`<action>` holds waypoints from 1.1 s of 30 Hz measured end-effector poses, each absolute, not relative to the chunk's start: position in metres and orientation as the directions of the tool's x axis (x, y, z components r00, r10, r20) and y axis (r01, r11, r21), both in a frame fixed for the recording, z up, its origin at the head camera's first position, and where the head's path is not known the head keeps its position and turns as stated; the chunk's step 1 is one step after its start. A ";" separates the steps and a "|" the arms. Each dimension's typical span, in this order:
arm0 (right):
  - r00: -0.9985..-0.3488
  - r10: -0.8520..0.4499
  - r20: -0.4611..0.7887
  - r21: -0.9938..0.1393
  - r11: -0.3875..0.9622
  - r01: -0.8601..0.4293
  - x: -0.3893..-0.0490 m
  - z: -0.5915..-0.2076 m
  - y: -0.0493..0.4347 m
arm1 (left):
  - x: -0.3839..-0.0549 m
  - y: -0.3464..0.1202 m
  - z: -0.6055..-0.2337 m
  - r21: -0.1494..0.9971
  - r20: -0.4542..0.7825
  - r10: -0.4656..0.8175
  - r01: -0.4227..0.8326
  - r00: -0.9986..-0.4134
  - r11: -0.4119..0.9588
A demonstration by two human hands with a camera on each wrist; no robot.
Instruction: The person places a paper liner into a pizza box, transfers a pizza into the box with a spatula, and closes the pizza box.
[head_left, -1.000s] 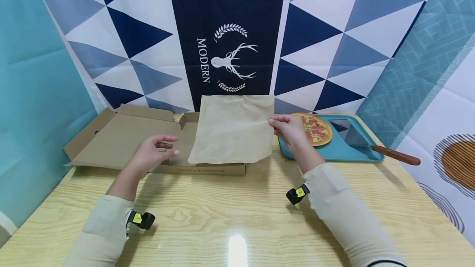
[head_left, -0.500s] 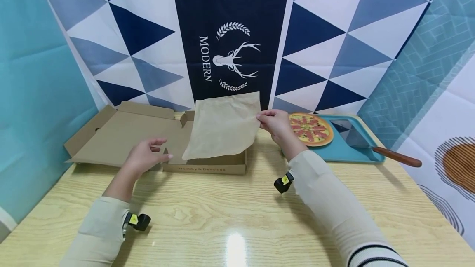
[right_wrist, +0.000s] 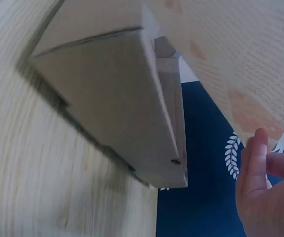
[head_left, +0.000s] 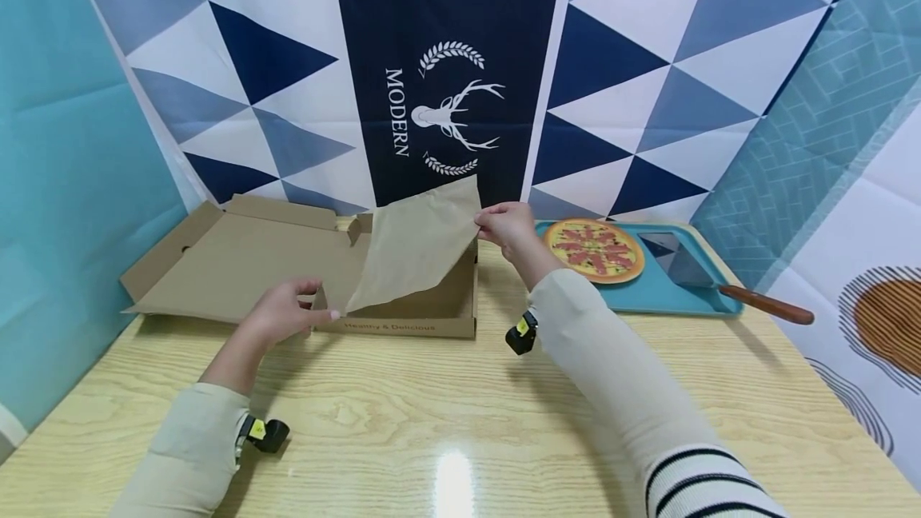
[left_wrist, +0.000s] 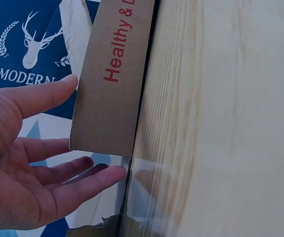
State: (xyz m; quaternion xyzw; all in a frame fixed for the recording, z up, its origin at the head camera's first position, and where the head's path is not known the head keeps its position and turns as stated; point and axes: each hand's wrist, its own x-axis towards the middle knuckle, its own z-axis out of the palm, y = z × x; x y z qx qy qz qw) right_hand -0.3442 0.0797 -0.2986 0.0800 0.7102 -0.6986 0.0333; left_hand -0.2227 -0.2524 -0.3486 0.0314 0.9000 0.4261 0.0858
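Note:
A sheet of tan greaseproof paper (head_left: 420, 242) hangs tilted over the base of an open cardboard pizza box (head_left: 403, 327). My right hand (head_left: 509, 229) pinches the paper's right edge between thumb and fingers, above the box. The right wrist view shows printing on the sheet (right_wrist: 250, 64), beside the pinching fingertips (right_wrist: 260, 136). At the box's front left corner is my left hand (head_left: 282, 312), its fingers loosely bent and apart. Its thumb lies close to the upper edge of the front wall (left_wrist: 112, 98); whether it touches the paper's lower corner cannot be told.
The box lid (head_left: 248, 262) lies folded back to the left. At the right, a blue tray (head_left: 647, 298) bears a pizza (head_left: 594, 251) and a pizza server (head_left: 766, 304), whose wooden handle sticks out past the rim. A patterned cloth (head_left: 446, 22) hangs behind the wooden table (head_left: 388, 414).
My right hand has moved left with the paper, which tilts more and uncovers the box's right part. My left hand has shifted slightly lower, to the box corner.

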 end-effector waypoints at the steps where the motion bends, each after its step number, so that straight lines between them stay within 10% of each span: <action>1: -0.984 0.064 -0.165 -0.986 0.020 0.167 -0.345 -0.298 0.078 | -0.223 -0.252 -0.349 0.775 -0.128 0.130 -0.017 -0.983 0.632; 20: -0.979 0.007 -0.205 -0.976 0.074 0.205 -0.360 -0.299 0.039 | -0.226 -0.247 -0.350 0.792 -0.185 0.083 -0.099 -0.979 0.602; 33: -0.984 0.057 -0.168 -0.873 0.455 0.175 -0.371 -0.306 0.035 | -0.227 -0.246 -0.350 0.784 -0.189 0.082 -0.100 -0.979 0.613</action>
